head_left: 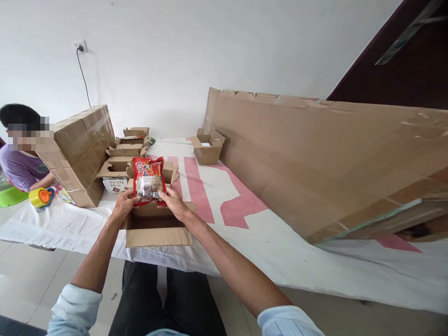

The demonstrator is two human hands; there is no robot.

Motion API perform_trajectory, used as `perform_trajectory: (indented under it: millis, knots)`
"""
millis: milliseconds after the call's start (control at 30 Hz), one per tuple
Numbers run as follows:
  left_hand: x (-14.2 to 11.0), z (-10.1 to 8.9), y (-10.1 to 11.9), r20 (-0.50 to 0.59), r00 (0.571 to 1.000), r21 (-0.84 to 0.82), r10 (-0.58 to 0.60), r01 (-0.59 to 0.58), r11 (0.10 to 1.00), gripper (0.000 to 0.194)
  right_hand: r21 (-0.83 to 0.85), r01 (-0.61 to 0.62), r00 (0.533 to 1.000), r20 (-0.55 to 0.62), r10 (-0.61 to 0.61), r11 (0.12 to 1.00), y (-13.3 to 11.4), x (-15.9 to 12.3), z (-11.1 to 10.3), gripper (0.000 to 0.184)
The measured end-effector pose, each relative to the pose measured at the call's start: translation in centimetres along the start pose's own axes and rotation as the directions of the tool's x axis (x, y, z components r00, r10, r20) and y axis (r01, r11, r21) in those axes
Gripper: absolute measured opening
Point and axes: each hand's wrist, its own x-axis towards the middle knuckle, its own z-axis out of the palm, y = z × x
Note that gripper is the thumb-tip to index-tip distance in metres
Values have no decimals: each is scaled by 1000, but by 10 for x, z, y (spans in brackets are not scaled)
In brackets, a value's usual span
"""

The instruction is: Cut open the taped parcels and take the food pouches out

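I hold a red snack packet (148, 180) upright with both hands, just above an open cardboard box (157, 230) at the near edge of the white sheet. My left hand (125, 204) grips the packet's lower left corner. My right hand (173, 201) pinches its lower right corner. The packet has a clear window that shows dark contents. The box's flaps are folded outward, and its inside is in shadow.
Several open small boxes (119, 169) stand behind, one marked "Super Meal". A stack of large sealed cartons (82, 149) is at left, where another person (21, 161) sits by a yellow tape dispenser (40, 197). A long flattened cardboard sheet (315, 158) leans at right. One lone open box (207, 148) is further back.
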Motion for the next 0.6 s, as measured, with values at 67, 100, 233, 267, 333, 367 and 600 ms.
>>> perform_trajectory:
  millis: [67, 100, 233, 267, 333, 367, 600]
  knots:
    - [0, 0, 0, -5, 1000, 9, -3, 3, 1000, 39, 10, -15, 1000, 1, 15, 1000, 0, 0, 0, 44]
    - [0, 0, 0, -5, 1000, 13, -4, 4, 1000, 39, 13, -23, 1000, 1, 23, 1000, 0, 0, -1, 42]
    - [1, 0, -3, 0, 1000, 17, -4, 4, 1000, 42, 15, -37, 999, -2, 37, 999, -1, -1, 0, 41]
    - [1, 0, -3, 0, 1000, 17, -3, 3, 1000, 42, 15, -36, 999, 0, 36, 999, -2, -1, 0, 42]
    - [1, 0, -3, -2, 1000, 16, 1, -1, 1000, 42, 8, -32, 999, 4, 32, 999, -3, -2, 0, 44]
    - [1, 0, -3, -4, 1000, 16, 3, -3, 1000, 42, 2, -28, 1000, 5, 28, 1000, -3, -2, 0, 45]
    - [-4, 0, 5, -1, 999, -8, 34, -34, 999, 41, -97, 106, 994, 29, -104, 990, -10, -3, -1, 57]
